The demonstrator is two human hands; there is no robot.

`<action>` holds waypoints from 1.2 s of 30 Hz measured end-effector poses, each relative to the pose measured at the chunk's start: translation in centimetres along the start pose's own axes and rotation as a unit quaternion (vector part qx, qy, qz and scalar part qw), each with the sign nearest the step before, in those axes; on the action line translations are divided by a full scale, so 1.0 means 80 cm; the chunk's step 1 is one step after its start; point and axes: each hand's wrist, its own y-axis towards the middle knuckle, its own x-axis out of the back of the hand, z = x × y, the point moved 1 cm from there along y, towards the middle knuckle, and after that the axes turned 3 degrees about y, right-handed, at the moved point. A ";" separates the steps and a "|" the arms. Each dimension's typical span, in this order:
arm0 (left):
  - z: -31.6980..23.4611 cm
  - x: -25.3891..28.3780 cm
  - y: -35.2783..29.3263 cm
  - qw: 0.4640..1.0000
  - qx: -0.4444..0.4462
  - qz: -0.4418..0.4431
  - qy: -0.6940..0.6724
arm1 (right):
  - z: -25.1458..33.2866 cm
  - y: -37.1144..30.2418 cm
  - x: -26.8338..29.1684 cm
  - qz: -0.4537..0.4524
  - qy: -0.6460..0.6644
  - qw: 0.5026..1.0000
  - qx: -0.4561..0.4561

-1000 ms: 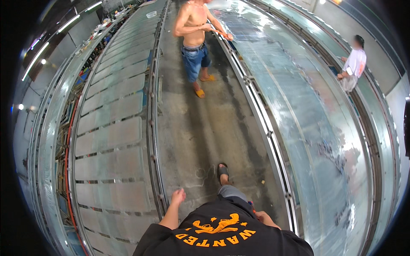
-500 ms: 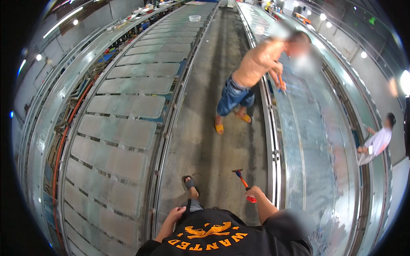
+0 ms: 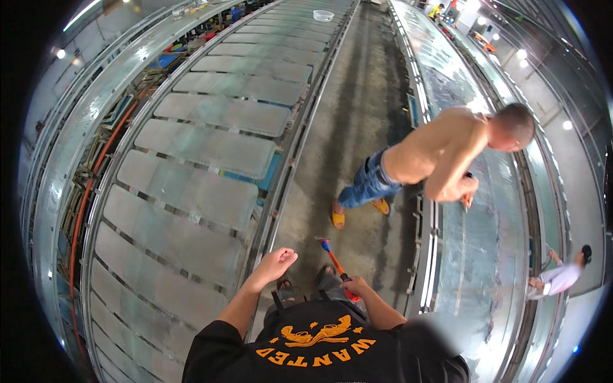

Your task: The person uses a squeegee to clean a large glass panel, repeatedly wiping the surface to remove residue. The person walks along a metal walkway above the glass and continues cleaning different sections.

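Observation:
In my right hand (image 3: 357, 290) is a long-handled scraper (image 3: 336, 262) with an orange shaft, a blue neck and a narrow crosswise head. It slants out in front of me over the aisle floor, its head clear of both tables. My left hand (image 3: 280, 263) is raised in front of my body, near the edge of the left table (image 3: 239, 246). Its fingers are curled in and nothing shows in them.
A shirtless person (image 3: 440, 150) in yellow slippers leans over the long wet table (image 3: 476, 255) on the right, working with an orange-handled tool. Pale rectangular pads line the left table. Farther right is another person (image 3: 557, 279). A clear plastic tub (image 3: 324, 15) sits at the far end.
My left hand has come up and forward from beside my leg. The right hand has drawn the scraper closer to my body. The shirtless person now appears nearer and bends farther over the right table.

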 end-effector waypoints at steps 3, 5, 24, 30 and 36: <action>-0.037 0.046 0.075 0.997 0.010 -0.067 -0.042 | 0.101 0.082 0.024 0.075 0.088 0.993 -0.007; -0.026 0.063 0.129 0.994 0.033 -0.100 -0.037 | 0.147 0.147 0.047 0.128 0.143 0.979 -0.063; -0.018 0.154 0.421 0.857 0.102 -0.305 -0.404 | 0.632 0.408 0.384 -0.006 -0.105 0.994 0.043; -0.177 0.291 0.608 0.943 -0.044 -0.221 -0.245 | 0.635 0.482 0.494 -0.044 -0.083 0.993 0.072; -0.221 0.286 0.792 0.920 -0.004 -0.234 -0.314 | 0.670 0.568 0.605 -0.085 0.004 0.996 0.005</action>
